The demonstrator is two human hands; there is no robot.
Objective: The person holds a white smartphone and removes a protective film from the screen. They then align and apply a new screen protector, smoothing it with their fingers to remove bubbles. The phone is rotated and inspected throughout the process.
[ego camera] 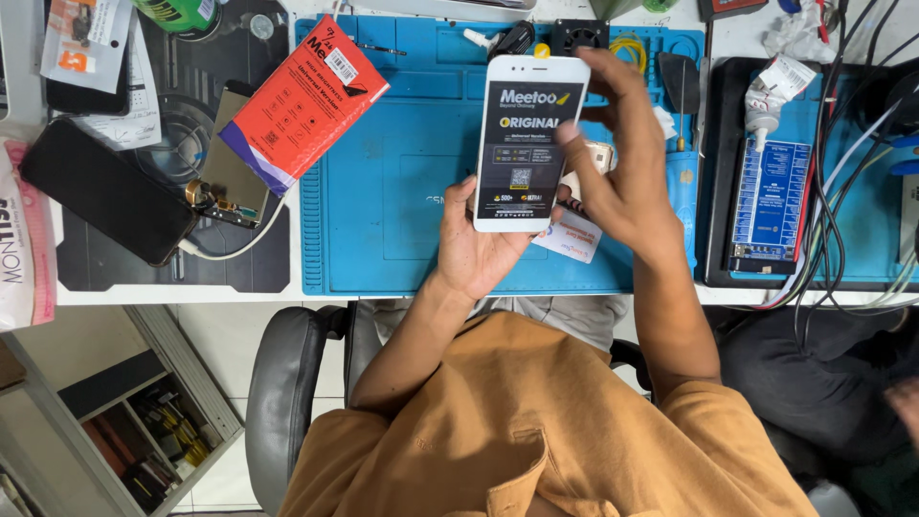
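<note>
white phone (528,144) sits gripped in left hand (483,244) from below, printed protective film on its screen not yet off. right hand (617,158) open, fingertip at film's right edge. red package (304,101) left of hands, already opened by the look.

White phone (529,144), dark film on screen, held upright above blue mat (383,191).

White bench (172,295) under blue mat (383,191)

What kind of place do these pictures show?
Probably a phone repair bench: a blue repair mat, a white phone front panel in the left hand, and a loose dark screen.
</note>
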